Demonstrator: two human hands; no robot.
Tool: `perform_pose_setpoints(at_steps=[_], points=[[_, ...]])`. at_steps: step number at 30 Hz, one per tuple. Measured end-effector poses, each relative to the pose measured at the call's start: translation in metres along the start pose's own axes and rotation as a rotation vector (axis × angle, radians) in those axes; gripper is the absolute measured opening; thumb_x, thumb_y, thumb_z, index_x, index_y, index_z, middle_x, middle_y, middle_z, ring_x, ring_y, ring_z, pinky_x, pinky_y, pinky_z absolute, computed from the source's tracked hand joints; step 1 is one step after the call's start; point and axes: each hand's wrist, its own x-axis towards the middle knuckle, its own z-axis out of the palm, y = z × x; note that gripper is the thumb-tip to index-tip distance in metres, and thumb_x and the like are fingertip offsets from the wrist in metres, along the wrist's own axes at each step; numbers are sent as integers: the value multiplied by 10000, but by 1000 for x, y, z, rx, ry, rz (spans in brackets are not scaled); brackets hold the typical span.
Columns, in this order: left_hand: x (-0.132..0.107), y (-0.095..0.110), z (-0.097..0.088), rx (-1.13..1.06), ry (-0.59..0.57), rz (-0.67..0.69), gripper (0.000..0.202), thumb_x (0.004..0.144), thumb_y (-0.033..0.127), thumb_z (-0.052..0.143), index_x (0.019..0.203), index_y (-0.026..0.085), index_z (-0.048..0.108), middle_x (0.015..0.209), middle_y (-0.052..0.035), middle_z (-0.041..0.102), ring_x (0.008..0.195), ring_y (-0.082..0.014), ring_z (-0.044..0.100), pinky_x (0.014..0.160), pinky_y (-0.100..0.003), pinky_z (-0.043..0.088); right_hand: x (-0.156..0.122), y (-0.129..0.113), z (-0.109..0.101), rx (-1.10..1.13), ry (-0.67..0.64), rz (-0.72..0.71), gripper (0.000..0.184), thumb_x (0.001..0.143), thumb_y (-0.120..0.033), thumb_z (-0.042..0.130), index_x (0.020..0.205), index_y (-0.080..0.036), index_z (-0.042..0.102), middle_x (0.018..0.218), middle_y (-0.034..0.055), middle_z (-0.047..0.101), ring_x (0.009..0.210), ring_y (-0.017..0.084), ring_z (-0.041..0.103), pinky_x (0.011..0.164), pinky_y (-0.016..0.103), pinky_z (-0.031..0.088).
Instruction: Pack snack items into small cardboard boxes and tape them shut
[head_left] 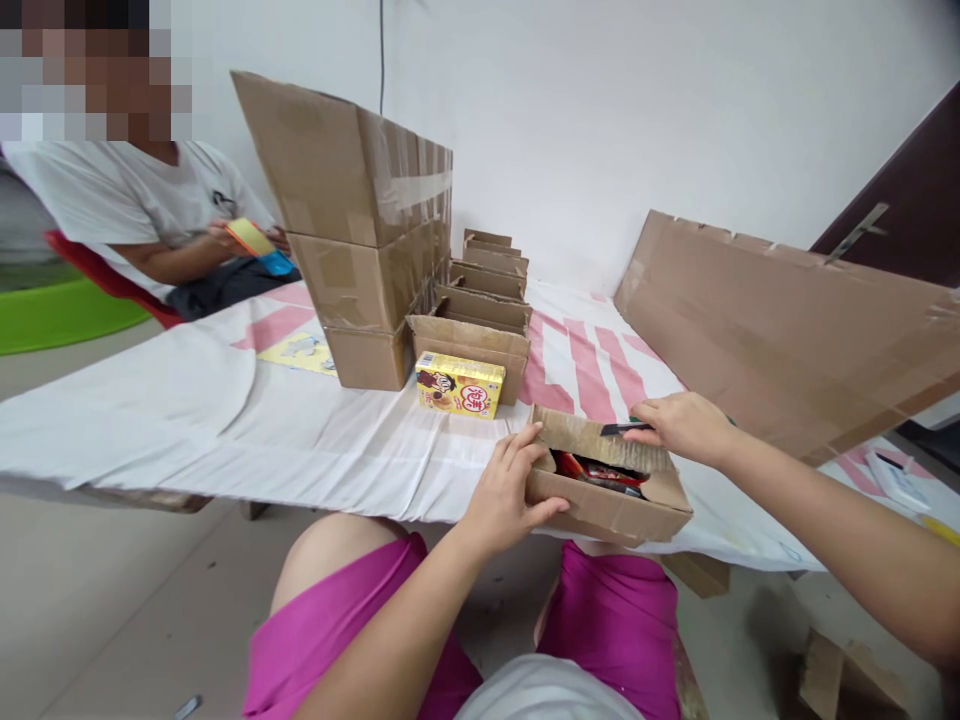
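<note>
A small cardboard box (pixel 600 505) lies at the table's front edge with its top partly open. Red and dark packets (pixel 600 472) show through the opening. My left hand (pixel 514 490) grips the box's left end, thumb along the front wall and fingers over the top. In my right hand (pixel 686 425) is a slim black tool that looks like a box cutter (pixel 622 428), held closed-fingered over the box's raised back flap (pixel 592 440). A yellow snack box (pixel 460 385) stands on the table, left of and behind the cardboard box.
Stacked taped cartons (pixel 337 210) rise at the left, with a row of open boxes (pixel 480 330) beside them. A large cardboard sheet (pixel 787 320) stands at the right. Across the left side sits another person (pixel 157 210) holding a yellow-and-blue item. Cardboard (pixel 847 680) lies on the floor.
</note>
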Motion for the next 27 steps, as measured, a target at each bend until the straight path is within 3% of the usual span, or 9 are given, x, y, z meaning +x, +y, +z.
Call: perform_pose_setpoints(at_steps=[4,12,17,22,24,27], points=[[1,0,0,10,2,-2,529,761,408,732,1170,205,464,1426,-189,426,1307,-318,426,1034,-520,411,3,-17,7,20,-48,-172,436,940,-556,403,801,-200,612,729,27,690,576,141,590,535,280,251],[0,2,-2,33,-22,6,532,765,409,727,1191,216,473,1442,-175,411,1311,-321,415,1039,-531,401,-9,-2,5,5,94,70,485,944,-586,341,814,-200,605,700,38,673,626,165,604,556,279,277],[-1,0,-1,28,-14,10,529,778,430,710,1194,214,465,1447,-180,405,1311,-317,409,1047,-530,394,-16,6,7,21,54,208,486,947,-588,313,811,-216,594,738,35,691,626,170,609,534,280,264],[-2,0,-1,26,-38,12,532,783,446,702,1189,208,453,1457,-184,384,1324,-319,388,1054,-524,382,-44,28,52,67,-78,656,516,946,-571,269,873,-213,633,738,84,709,593,216,627,486,279,286],[-2,0,-1,16,-30,10,510,781,441,706,1167,209,467,1453,-176,390,1323,-317,388,1054,-518,381,-62,27,76,113,-147,683,466,962,-472,280,853,-203,646,740,100,715,592,226,641,473,279,311],[-2,0,1,1,-12,2,476,782,420,711,1142,213,478,1447,-166,397,1320,-312,391,1054,-514,382,-84,8,106,146,-174,590,327,927,-373,408,772,-215,649,681,68,705,566,208,643,485,273,355]])
